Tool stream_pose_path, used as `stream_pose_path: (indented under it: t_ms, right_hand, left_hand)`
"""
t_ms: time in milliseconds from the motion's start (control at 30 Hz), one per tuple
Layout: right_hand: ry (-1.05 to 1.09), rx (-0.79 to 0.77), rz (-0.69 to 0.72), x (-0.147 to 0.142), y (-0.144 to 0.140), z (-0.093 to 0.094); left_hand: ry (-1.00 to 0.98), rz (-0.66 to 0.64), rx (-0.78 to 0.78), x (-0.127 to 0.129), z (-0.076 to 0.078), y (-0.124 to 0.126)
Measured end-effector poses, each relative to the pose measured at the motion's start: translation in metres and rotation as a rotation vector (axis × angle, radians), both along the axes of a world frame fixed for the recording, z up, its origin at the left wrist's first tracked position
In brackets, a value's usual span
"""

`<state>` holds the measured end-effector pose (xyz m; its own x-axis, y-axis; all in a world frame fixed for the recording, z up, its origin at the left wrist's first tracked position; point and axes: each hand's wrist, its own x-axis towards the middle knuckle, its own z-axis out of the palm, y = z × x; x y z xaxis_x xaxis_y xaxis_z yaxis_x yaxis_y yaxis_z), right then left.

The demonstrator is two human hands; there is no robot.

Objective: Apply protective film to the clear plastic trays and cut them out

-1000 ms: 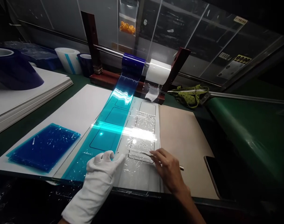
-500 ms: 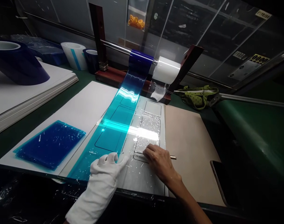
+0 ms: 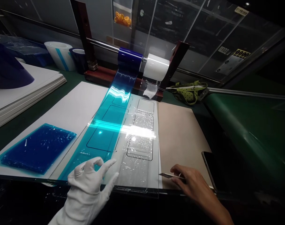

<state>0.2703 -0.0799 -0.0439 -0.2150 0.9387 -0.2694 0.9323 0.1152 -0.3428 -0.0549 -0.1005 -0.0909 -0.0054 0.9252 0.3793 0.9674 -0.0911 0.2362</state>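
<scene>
Left hand (image 3: 89, 178), white-gloved, thumb and forefinger pinched, other fingers spread. Right hand (image 3: 191, 184) bare, palm down, fingers curled in a pinch.

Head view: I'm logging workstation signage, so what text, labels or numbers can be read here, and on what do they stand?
"0000", roughly, in dark figures: yellow label on the clear panel; blurred, so unsure.
Small yellow tag at the panel's top: print too small to read.
White stickers below the yellow label: unreadable.
Nothing else bears readable text.
</scene>
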Motion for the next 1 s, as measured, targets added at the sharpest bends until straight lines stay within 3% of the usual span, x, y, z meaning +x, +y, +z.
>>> stream_pose_path:
  t_ms: [133, 333, 433, 567, 667, 800, 933, 1000]
  right_hand:
    - [0.109, -0.205, -0.064, -0.011, -0.019, -0.007]
    - [0.288, -0.331, -0.118, -0.028, -0.024, -0.017]
    - [0.447, -0.381, -0.126, -0.028, -0.021, -0.02]
    - [0.617, -0.425, -0.14, -0.025, -0.015, -0.023]
    - [0.667, -0.447, -0.153, -0.023, -0.014, -0.027]
    - [0.677, -0.449, -0.179, -0.017, -0.013, -0.03]
    - [0.671, -0.361, -0.22, -0.013, -0.014, -0.029]
    - [0.675, -0.318, -0.262, -0.013, -0.016, -0.029]
  left_hand:
    - [0.15, -0.089, 0.006, 0.01, -0.009, -0.015]
    - [0.174, -0.212, 0.062, 0.017, -0.028, -0.028]
    - [0.227, -0.257, 0.156, 0.016, -0.028, -0.028]
    - [0.211, -0.271, 0.079, 0.007, -0.022, -0.026]
    - [0.203, -0.293, 0.068, -0.001, -0.015, -0.024]
    - [0.185, -0.391, 0.232, -0.003, 0.003, -0.008]
    - [-0.023, -0.345, 0.415, -0.006, 0.037, 0.031]
    - [-0.151, -0.434, 0.275, -0.019, 0.06, 0.056]
